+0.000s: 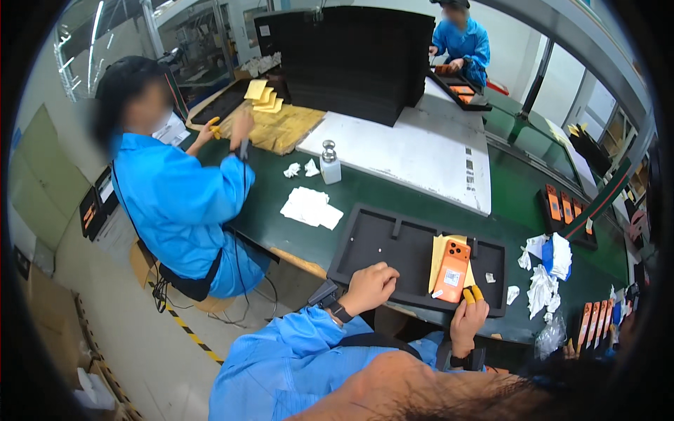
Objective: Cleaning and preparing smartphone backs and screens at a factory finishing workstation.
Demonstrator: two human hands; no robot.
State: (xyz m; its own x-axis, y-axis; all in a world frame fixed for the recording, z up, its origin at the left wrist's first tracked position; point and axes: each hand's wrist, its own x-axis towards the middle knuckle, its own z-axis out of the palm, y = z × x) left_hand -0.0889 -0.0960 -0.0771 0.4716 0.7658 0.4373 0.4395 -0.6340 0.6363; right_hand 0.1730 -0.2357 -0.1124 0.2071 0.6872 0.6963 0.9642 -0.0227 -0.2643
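Note:
An orange phone [452, 270], its camera side up and a white label on its back, lies on yellow cloth [437, 254] in a black tray [357, 238]. At the phone's lower right corner is my right hand [469, 321], with yellow finger cots on two fingers. Those fingers close on the corner, though the thumb's contact is partly hidden. My left hand [369, 286] hovers by the tray's near edge, its fingers curled in and nothing showing in them. A small white tab sticks out near the phone's lower end.
White wipes [311, 208] and a pump bottle [330, 165] stand beyond the tray. To the right are crumpled tissues [543, 290], a blue-and-white pack [559, 257] and more orange phones [595, 319]. Left, a co-worker [179, 179] sits by yellow cloths; black trays [344, 59] are stacked behind.

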